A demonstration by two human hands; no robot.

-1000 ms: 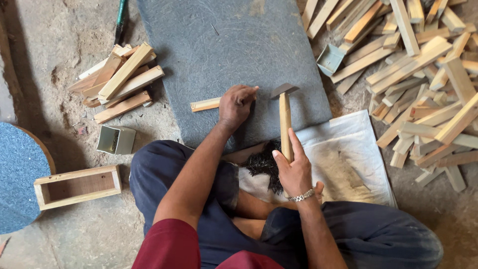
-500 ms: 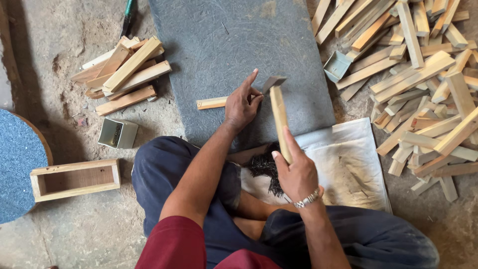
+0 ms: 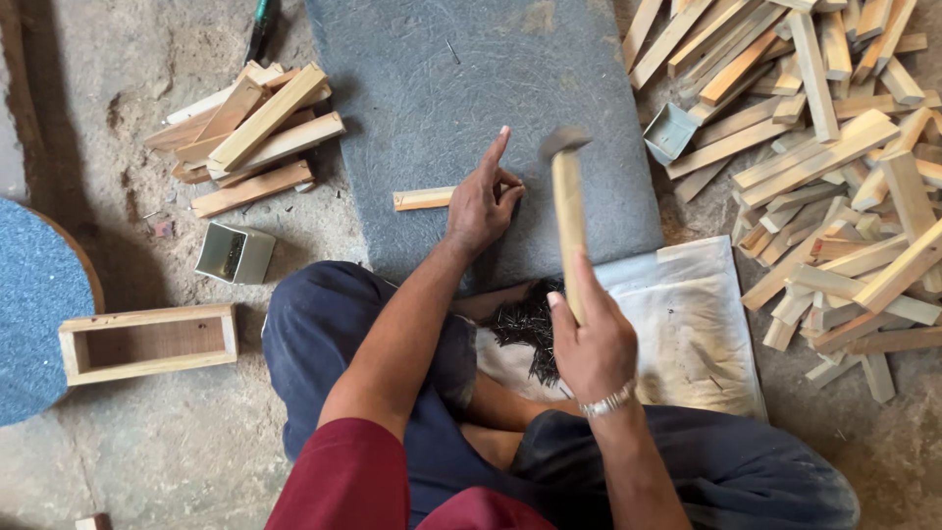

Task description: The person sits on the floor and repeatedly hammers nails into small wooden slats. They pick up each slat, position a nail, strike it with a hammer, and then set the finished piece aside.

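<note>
Centre frame, the left hand (image 3: 483, 201) covers one end of the wood strip (image 3: 424, 199) on the grey slab (image 3: 471, 88), forefinger raised. Right hand (image 3: 589, 344) grips the hammer (image 3: 569, 221), its head motion-blurred; nail unseen.

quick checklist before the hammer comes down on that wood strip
1. Right hand grips the hammer handle: ok, fingers wrapped low on the handle.
2. Hammer head raised above the grey slab: ok, though blurred.
3. Left hand steadies the wood strip on the slab: ok, resting on its right end.
4. Left fingers out of the strike path: not ok, the index finger sticks up close to the hammer head.
5. Nail set in the strip: cannot tell, hidden by the hand.
6. Spare nails at hand: ok, a dark pile lies on the white sheet.
</note>
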